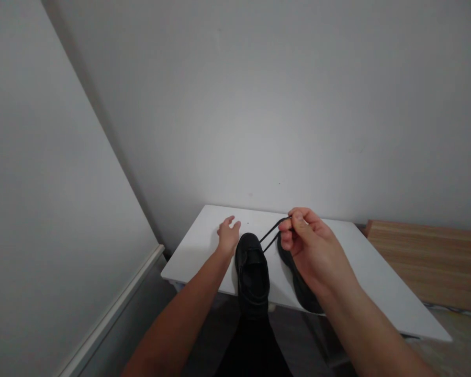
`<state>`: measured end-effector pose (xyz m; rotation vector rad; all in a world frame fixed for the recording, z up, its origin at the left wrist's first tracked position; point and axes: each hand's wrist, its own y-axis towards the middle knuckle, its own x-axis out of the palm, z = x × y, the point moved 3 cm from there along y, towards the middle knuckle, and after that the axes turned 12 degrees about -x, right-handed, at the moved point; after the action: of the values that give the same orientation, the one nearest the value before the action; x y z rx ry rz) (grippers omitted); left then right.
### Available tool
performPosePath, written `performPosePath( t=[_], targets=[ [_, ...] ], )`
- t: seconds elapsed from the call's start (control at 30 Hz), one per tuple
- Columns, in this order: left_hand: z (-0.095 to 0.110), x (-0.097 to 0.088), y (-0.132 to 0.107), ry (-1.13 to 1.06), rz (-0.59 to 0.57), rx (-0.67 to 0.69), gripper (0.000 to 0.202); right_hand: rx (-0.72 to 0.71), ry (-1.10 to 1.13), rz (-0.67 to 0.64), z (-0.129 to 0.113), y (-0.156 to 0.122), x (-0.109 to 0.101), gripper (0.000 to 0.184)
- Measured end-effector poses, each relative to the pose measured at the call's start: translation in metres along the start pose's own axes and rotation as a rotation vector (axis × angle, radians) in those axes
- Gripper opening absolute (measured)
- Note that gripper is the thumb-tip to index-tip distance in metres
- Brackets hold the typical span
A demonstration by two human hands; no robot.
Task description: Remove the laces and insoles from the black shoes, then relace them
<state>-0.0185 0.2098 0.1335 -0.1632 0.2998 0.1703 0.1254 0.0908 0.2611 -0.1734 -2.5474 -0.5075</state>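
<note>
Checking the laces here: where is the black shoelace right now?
In the head view, the black shoelace stretches from the black shoe at centre, up and rightward into the pinched fingers of the right hand, above the white table.

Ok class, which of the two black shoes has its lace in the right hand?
The shoe beside the left hand: its lace rises to the right hand, above the other shoe.

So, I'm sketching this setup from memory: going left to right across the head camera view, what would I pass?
White wall trim → left hand → black shoe → black shoelace → right hand → wood-grain board
</note>
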Motion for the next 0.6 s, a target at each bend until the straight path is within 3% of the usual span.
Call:
performPosePath(
  t=[0.03,0.07,0.17,0.2,0.27,0.37,0.43,0.53,0.6],
  targets=[
    [0.014,-0.010,-0.014,-0.108,0.129,0.072,0.031,0.016,0.022,0.025,0.000,0.007,0.001,0.015],
    [0.029,-0.015,-0.030,-0.193,0.124,0.192,0.027,0.029,0.043,0.051,0.001,0.012,0.002,0.013],
    [0.067,-0.012,-0.079,-0.175,-0.231,0.523,0.022,0.087,0.107,0.120,0.007,0.019,0.008,0.010],
    [0.075,-0.011,-0.091,-0.160,-0.264,0.572,0.024,0.117,0.127,0.132,0.009,0.019,0.012,0.011],
    [0.084,-0.011,-0.104,-0.112,-0.216,0.618,0.024,0.171,0.160,0.152,0.012,0.017,0.020,0.014],
    [0.088,-0.012,-0.103,-0.024,-0.073,0.625,0.018,0.199,0.171,0.176,0.012,0.015,0.028,0.018],
    [0.086,-0.014,-0.095,-0.056,-0.091,0.598,0.019,0.177,0.142,0.165,0.010,0.017,0.026,0.015],
    [0.076,-0.026,-0.073,-0.318,-0.188,0.422,0.027,0.064,0.078,0.163,0.007,0.031,0.003,0.006],
    [0.062,-0.042,-0.052,-0.528,-0.166,0.254,0.038,-0.021,0.051,0.237,0.007,0.045,-0.025,0.008]
  ],
)
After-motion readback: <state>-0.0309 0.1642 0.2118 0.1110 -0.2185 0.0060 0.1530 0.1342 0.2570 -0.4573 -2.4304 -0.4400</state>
